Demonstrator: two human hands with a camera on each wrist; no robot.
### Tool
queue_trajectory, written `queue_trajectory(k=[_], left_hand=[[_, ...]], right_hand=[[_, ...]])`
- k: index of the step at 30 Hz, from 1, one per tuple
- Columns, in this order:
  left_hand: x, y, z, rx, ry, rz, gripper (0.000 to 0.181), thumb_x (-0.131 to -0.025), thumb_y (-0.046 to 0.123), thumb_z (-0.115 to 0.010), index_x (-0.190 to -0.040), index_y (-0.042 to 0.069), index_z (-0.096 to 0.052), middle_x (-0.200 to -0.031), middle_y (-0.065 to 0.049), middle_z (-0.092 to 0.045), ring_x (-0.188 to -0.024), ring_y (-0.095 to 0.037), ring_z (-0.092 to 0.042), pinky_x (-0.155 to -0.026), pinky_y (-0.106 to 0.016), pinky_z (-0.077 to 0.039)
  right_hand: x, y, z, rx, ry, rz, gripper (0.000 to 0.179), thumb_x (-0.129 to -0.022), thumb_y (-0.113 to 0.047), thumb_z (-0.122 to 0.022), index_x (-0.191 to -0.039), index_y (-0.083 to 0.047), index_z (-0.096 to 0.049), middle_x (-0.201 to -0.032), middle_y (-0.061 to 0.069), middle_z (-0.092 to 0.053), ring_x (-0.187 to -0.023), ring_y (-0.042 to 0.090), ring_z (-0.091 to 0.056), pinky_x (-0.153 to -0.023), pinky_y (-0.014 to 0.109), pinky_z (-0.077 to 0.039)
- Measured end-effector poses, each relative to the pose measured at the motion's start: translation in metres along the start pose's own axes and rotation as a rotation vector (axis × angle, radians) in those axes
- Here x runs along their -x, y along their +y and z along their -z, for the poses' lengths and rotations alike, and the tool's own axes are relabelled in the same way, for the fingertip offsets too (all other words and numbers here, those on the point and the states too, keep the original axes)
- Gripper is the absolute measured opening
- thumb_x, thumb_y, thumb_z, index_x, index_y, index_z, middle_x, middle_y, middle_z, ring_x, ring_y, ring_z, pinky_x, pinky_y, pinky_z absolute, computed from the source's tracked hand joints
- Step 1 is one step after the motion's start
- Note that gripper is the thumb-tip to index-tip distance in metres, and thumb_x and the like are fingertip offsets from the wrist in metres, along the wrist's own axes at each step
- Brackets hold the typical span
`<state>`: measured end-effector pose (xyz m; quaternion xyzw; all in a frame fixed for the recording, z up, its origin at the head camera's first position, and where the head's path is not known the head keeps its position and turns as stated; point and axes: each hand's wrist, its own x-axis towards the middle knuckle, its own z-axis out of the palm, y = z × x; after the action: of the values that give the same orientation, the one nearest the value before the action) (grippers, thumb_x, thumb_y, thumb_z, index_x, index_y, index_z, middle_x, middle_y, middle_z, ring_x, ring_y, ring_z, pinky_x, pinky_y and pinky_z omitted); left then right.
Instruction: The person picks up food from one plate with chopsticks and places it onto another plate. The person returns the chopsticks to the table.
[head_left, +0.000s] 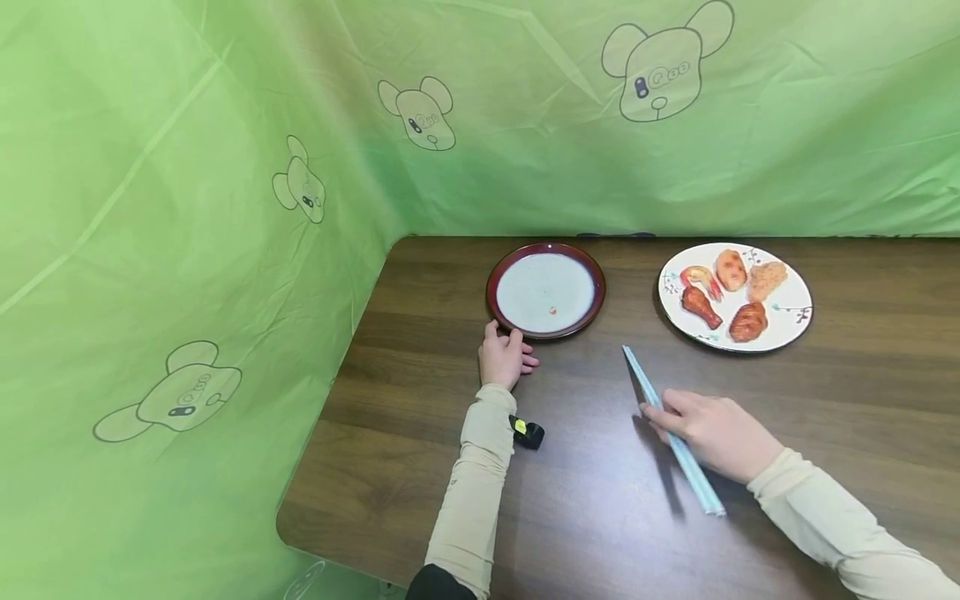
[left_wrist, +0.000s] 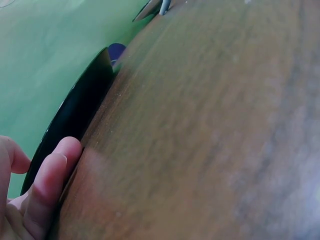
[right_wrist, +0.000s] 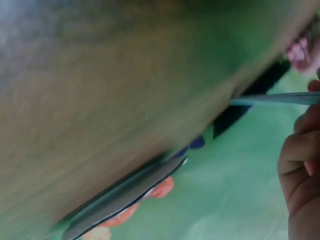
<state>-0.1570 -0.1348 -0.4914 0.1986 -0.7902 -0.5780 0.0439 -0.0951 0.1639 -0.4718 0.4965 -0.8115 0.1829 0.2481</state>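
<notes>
A red-rimmed plate [head_left: 543, 287] with a pale centre lies at the back left of the table, a small orange-brown bit [head_left: 552, 310] on it. My left hand [head_left: 504, 358] pinches its near rim; in the left wrist view one finger is over the edge and others lie against the dark underside [left_wrist: 80, 105]. My right hand [head_left: 708, 429] grips a pair of light blue chopsticks [head_left: 693, 471] around their middle, tips pointing away to the left. In the right wrist view the chopsticks [right_wrist: 275, 98] stick out past curled fingers [right_wrist: 300, 155].
A white patterned plate [head_left: 787, 329] at the back right bears several food pieces, among them a drumstick [head_left: 701, 307] and a shrimp [head_left: 699, 277]. A black strap [head_left: 528, 433] sits at my left wrist. Green printed cloth [head_left: 525, 167] hangs behind the wooden table [head_left: 585, 517].
</notes>
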Motion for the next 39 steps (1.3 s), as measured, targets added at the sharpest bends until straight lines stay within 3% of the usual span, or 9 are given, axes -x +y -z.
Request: queue_trajectory(k=[6,8,11,13,15,20,25,27,39], left_hand=[[0.001,0.000,0.001,0.001,-0.004,0.007,0.059,-0.094,0.020,-0.045,-0.147,0.000,-0.028,-0.074,-0.009,-0.073,-0.052,-0.016,-0.069,-0.048,-0.028,-0.059],[0.002,-0.001,0.001,0.002,-0.005,0.009,0.059,-0.094,0.019,-0.045,-0.147,0.000,-0.028,-0.074,-0.010,-0.073,-0.052,-0.017,-0.069,-0.048,-0.028,-0.059],[0.003,-0.002,0.000,0.003,-0.005,0.009,0.059,-0.094,0.019,-0.045,-0.147,0.000,-0.028,-0.074,-0.010,-0.073,-0.053,-0.017,-0.070,-0.048,-0.028,-0.059],[0.003,-0.001,0.000,0.001,-0.005,0.007,0.059,-0.094,0.020,-0.045,-0.147,0.000,-0.028,-0.074,-0.010,-0.073,-0.052,-0.017,-0.070,-0.048,-0.028,-0.059],[0.003,-0.001,0.000,0.000,-0.005,0.005,0.059,-0.094,0.020,-0.045,-0.147,0.000,-0.028,-0.074,-0.009,-0.073,-0.052,-0.016,-0.070,-0.048,-0.028,-0.059],[0.003,0.000,0.001,-0.001,-0.006,0.006,0.059,-0.095,0.020,-0.045,-0.147,0.000,-0.028,-0.074,-0.009,-0.073,-0.053,-0.017,-0.070,-0.048,-0.028,-0.059],[0.002,-0.001,0.001,0.003,-0.009,0.006,0.060,-0.095,0.020,-0.045,-0.148,0.000,-0.027,-0.074,-0.010,-0.073,-0.053,-0.017,-0.070,-0.048,-0.028,-0.059],[0.001,-0.001,0.000,0.006,-0.012,0.006,0.060,-0.094,0.020,-0.045,-0.148,0.000,-0.027,-0.074,-0.010,-0.073,-0.053,-0.017,-0.070,-0.048,-0.029,-0.059],[0.002,-0.001,-0.001,0.009,-0.022,0.000,0.060,-0.094,0.020,-0.045,-0.148,0.000,-0.027,-0.074,-0.010,-0.073,-0.052,-0.018,-0.070,-0.047,-0.029,-0.059]], right_hand=[[-0.003,-0.008,-0.011,0.075,-0.045,0.078,0.060,-0.105,-0.021,-0.015,-0.091,-0.014,-0.073,-0.070,0.000,-0.042,-0.054,0.013,-0.035,-0.034,0.028,-0.032],[-0.004,-0.009,-0.013,0.075,-0.050,0.071,0.050,-0.103,-0.018,-0.025,-0.088,-0.014,-0.072,-0.071,0.000,-0.043,-0.055,0.013,-0.037,-0.035,0.029,-0.033],[-0.004,-0.010,-0.014,0.068,-0.072,0.056,0.027,-0.088,-0.014,-0.044,-0.085,-0.014,-0.071,-0.071,0.001,-0.042,-0.055,0.013,-0.035,-0.034,0.029,-0.032],[-0.004,-0.010,-0.014,0.067,-0.087,0.047,0.022,-0.077,-0.013,-0.049,-0.085,-0.014,-0.070,-0.071,0.001,-0.042,-0.056,0.013,-0.035,-0.034,0.029,-0.032],[-0.003,-0.010,-0.015,0.070,-0.098,0.037,0.022,-0.075,-0.012,-0.051,-0.086,-0.014,-0.071,-0.071,0.001,-0.042,-0.056,0.013,-0.034,-0.034,0.028,-0.032],[-0.003,-0.011,-0.017,0.069,-0.090,0.017,0.027,-0.086,-0.014,-0.044,-0.088,-0.013,-0.071,-0.071,0.001,-0.041,-0.056,0.013,-0.033,-0.034,0.028,-0.030],[-0.003,-0.015,-0.018,0.051,-0.085,-0.019,0.059,-0.106,-0.025,-0.016,-0.088,-0.011,-0.071,-0.072,-0.001,-0.042,-0.058,0.012,-0.036,-0.035,0.027,-0.031],[-0.002,-0.016,-0.018,0.049,-0.091,-0.038,0.066,-0.106,-0.029,-0.010,-0.090,-0.010,-0.072,-0.072,-0.001,-0.043,-0.059,0.012,-0.038,-0.036,0.027,-0.034],[0.005,-0.029,-0.005,0.028,-0.125,-0.111,0.063,-0.103,-0.031,-0.015,-0.100,-0.007,-0.073,-0.077,0.000,-0.051,-0.061,0.013,-0.047,-0.039,0.030,-0.042]])
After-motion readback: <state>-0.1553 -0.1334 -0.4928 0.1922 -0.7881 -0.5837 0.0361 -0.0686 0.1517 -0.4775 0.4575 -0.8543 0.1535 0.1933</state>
